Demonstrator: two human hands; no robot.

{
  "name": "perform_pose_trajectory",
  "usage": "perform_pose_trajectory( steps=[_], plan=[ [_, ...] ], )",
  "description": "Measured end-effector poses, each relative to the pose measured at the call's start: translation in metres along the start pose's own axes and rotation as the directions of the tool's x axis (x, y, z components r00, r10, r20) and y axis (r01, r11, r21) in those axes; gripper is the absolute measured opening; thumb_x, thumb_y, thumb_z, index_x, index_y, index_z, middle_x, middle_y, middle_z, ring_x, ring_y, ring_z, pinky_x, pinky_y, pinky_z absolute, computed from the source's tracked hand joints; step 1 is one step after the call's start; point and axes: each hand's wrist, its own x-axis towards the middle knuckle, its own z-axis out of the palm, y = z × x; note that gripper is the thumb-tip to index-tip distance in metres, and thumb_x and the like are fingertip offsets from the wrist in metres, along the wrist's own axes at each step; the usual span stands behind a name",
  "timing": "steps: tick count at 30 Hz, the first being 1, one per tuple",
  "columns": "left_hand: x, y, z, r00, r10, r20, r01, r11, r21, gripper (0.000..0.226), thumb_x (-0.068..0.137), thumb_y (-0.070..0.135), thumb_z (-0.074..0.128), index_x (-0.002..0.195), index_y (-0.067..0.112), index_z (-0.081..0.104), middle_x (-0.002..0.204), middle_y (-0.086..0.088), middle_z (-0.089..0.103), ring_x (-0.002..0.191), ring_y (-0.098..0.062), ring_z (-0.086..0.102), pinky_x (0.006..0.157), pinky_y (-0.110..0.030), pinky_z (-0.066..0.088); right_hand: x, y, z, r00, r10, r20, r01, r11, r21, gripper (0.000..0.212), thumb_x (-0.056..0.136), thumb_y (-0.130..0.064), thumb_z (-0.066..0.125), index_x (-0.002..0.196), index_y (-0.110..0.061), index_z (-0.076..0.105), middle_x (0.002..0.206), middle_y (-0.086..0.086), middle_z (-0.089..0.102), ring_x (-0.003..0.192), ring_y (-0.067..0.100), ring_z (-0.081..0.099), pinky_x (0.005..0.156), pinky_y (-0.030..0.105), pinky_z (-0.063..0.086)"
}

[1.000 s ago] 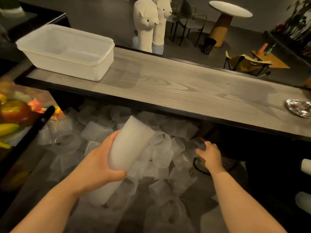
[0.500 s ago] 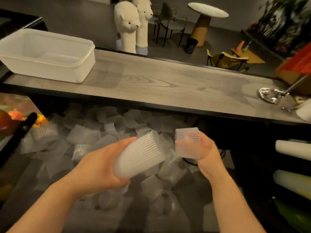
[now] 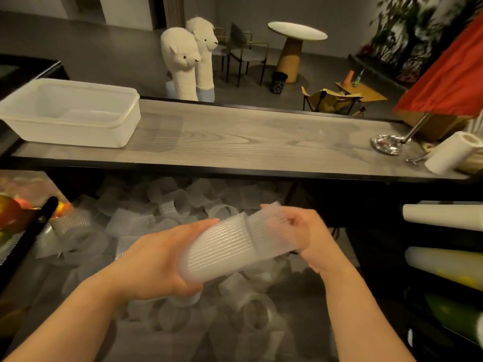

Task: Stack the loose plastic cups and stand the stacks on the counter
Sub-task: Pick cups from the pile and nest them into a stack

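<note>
My left hand (image 3: 156,259) grips a stack of ribbed translucent plastic cups (image 3: 219,249), held nearly sideways over the lower shelf. At the stack's right end sits a single ribbed cup (image 3: 271,231), held by my right hand (image 3: 308,233) and pressed against the stack's open end. Below both hands lies a heap of loose plastic cups (image 3: 162,212), lying on their sides and upside down. The grey wooden counter (image 3: 248,142) runs across the view above the heap.
A white plastic tub (image 3: 70,111) stands on the counter's left end. At the right end are a shiny metal stand base (image 3: 386,143) and a paper towel roll (image 3: 452,151). Fruit (image 3: 10,212) lies at the left, rolled sheets (image 3: 441,218) at the right.
My right hand picked a single cup out of the heap and brought it left to the stack's open end. My left hand tilted the stack over toward the right.
</note>
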Motion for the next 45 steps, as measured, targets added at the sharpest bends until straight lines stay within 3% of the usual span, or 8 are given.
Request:
perform_pose_trajectory(
  steps=[15, 18, 21, 25, 29, 35, 40, 45],
  plan=[
    [-0.012, -0.005, 0.008, 0.999, 0.012, 0.039, -0.015, 0.996, 0.089, 0.107, 0.063, 0.064, 0.068, 0.146, 0.06, 0.001, 0.132, 0.03, 0.048, 0.109, 0.003, 0.051, 0.086, -0.02, 0.043, 0.004, 0.043, 0.047, 0.998, 0.056, 0.026, -0.028, 0.782, -0.623, 0.047, 0.094, -0.022, 0.062, 0.138, -0.035, 0.051, 0.107, -0.007, 0.058, 0.098, 0.009, 0.058, 0.086, 0.021, 0.047],
    [-0.015, -0.008, 0.007, 0.999, 0.003, 0.049, -0.008, 0.995, 0.1, 0.105, 0.064, 0.064, 0.067, 0.145, 0.06, 0.0, 0.133, 0.028, 0.048, 0.109, 0.002, 0.052, 0.086, -0.021, 0.045, 0.003, 0.043, 0.057, 0.983, 0.183, 0.006, -0.171, 0.932, -0.319, 0.035, 0.095, -0.034, 0.059, 0.129, -0.042, 0.054, 0.11, -0.01, 0.06, 0.098, 0.004, 0.058, 0.081, 0.018, 0.045],
    [-0.02, -0.018, 0.004, 0.996, -0.073, 0.053, 0.071, 0.996, 0.047, 0.106, 0.061, 0.061, 0.068, 0.142, 0.064, 0.001, 0.128, 0.029, 0.049, 0.104, 0.001, 0.052, 0.084, -0.025, 0.047, -0.003, 0.074, 0.056, 0.897, 0.304, -0.321, -0.354, 0.929, -0.11, 0.025, 0.095, -0.046, 0.054, 0.114, -0.035, 0.066, 0.103, -0.006, 0.068, 0.094, 0.013, 0.065, 0.08, 0.03, 0.053],
    [-0.035, -0.047, -0.004, 0.978, -0.202, 0.045, 0.201, 0.979, 0.028, 0.108, 0.057, 0.057, 0.072, 0.137, 0.07, 0.002, 0.122, 0.031, 0.052, 0.099, 0.0, 0.054, 0.077, -0.025, 0.047, -0.037, 0.15, 0.059, 0.729, 0.519, -0.446, -0.679, 0.469, -0.565, 0.028, 0.089, -0.027, 0.055, 0.114, -0.017, 0.065, 0.115, 0.01, 0.066, 0.11, 0.031, 0.061, 0.083, 0.031, 0.05],
    [-0.036, -0.053, -0.005, 0.973, -0.219, 0.075, 0.22, 0.975, -0.005, 0.108, 0.058, 0.054, 0.074, 0.138, 0.069, 0.003, 0.12, 0.031, 0.052, 0.1, -0.001, 0.054, 0.08, -0.026, 0.048, -0.053, 0.192, 0.067, 0.634, 0.609, -0.477, -0.75, 0.333, -0.572, 0.035, 0.092, -0.032, 0.05, 0.121, -0.018, 0.066, 0.127, 0.003, 0.065, 0.121, 0.022, 0.059, 0.098, 0.029, 0.048],
    [-0.029, -0.062, -0.004, 0.974, -0.182, 0.135, 0.183, 0.983, 0.009, 0.109, 0.058, 0.052, 0.073, 0.14, 0.066, 0.003, 0.118, 0.029, 0.052, 0.097, -0.002, 0.056, 0.08, -0.027, 0.05, -0.049, 0.173, 0.023, 0.594, 0.59, -0.548, -0.804, 0.456, -0.381, 0.009, 0.081, -0.023, 0.065, 0.085, -0.019, 0.071, 0.085, 0.008, 0.074, 0.082, 0.026, 0.071, 0.074, 0.03, 0.056],
    [-0.018, -0.059, -0.001, 0.972, -0.125, 0.197, 0.125, 0.992, 0.011, 0.11, 0.058, 0.055, 0.075, 0.139, 0.068, 0.003, 0.124, 0.028, 0.052, 0.105, -0.001, 0.055, 0.088, -0.028, 0.049, -0.034, 0.086, 0.029, 0.776, 0.46, -0.431, -0.483, 0.873, 0.062, 0.015, 0.095, -0.005, 0.056, 0.094, -0.01, 0.071, 0.066, 0.003, 0.066, 0.051, 0.013, 0.05, 0.045, 0.027, 0.04],
    [-0.01, -0.055, -0.008, 0.978, -0.049, 0.201, 0.06, 0.997, -0.051, 0.112, 0.055, 0.055, 0.079, 0.142, 0.066, 0.008, 0.125, 0.033, 0.051, 0.108, 0.005, 0.053, 0.091, -0.024, 0.047, -0.014, 0.032, 0.075, 0.911, 0.375, -0.171, -0.343, 0.92, 0.191, 0.035, 0.094, -0.003, 0.056, 0.077, -0.025, 0.077, 0.059, -0.006, 0.066, 0.049, 0.008, 0.043, 0.05, 0.026, 0.03]
  ],
)
